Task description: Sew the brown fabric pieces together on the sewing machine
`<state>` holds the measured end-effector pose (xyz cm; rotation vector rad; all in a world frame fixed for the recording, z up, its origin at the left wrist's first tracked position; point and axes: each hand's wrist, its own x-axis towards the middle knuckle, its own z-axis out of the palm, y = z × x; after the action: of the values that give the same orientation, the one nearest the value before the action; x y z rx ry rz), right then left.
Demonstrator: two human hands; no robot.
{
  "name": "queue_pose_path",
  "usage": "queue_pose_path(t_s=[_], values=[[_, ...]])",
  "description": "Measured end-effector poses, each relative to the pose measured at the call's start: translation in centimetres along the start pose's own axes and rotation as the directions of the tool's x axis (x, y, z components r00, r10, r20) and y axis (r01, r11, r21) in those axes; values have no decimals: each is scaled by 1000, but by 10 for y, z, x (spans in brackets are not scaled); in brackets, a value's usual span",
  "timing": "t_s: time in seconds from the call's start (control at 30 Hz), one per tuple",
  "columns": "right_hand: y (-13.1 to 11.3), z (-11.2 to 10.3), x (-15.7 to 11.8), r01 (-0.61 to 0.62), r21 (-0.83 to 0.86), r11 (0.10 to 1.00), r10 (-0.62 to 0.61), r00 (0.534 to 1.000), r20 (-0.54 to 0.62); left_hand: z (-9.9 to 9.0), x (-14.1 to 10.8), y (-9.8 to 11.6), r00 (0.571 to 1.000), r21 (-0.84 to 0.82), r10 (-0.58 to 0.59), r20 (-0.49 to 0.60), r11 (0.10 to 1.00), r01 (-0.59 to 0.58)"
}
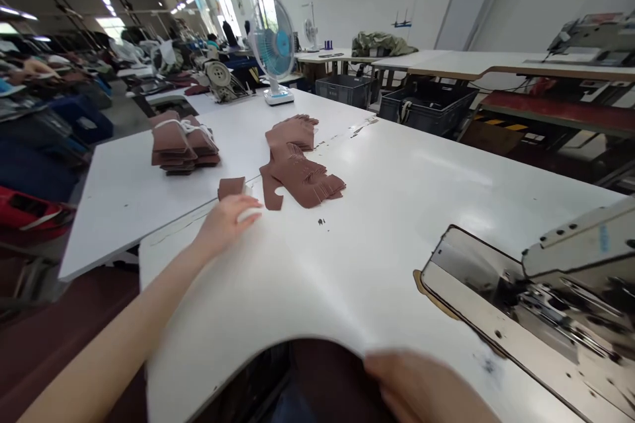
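Observation:
My left hand (225, 223) hovers over the white table (377, 244), its thumb and fingers apart with nothing between them. Just beyond its fingers lies a small brown piece (231, 188), and a fanned stack of brown cut pieces (297, 168) is to the right of that. A tied bundle of brown pieces (183, 145) sits farther back on the left. Near the table's curved front edge, my right hand (417, 383) is smeared by motion, and its fingers cannot be made out.
A sewing machine (580, 284) is set into the table at the right. A white and blue fan (275, 46) stands at the back. Grey crates (426, 102) are below the far tables. Another machine (221, 79) stands at the back left.

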<state>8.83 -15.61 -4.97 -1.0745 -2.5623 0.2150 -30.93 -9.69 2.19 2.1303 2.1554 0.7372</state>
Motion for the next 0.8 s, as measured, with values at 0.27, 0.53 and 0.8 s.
queue_pose_path(t_s=[0.27,0.53,0.8], values=[[1,31,248,285,-15,958,-283,956,71,2,60,-89,922,-139,-373,107,912,386],[31,19,269,70,133,989,-64,997,-47,1,55,-88,905,-266,-414,92,866,423],[88,-33,133,106,-143,984,-143,949,-281,-24,61,-66,912,-132,-383,-144,921,366]])
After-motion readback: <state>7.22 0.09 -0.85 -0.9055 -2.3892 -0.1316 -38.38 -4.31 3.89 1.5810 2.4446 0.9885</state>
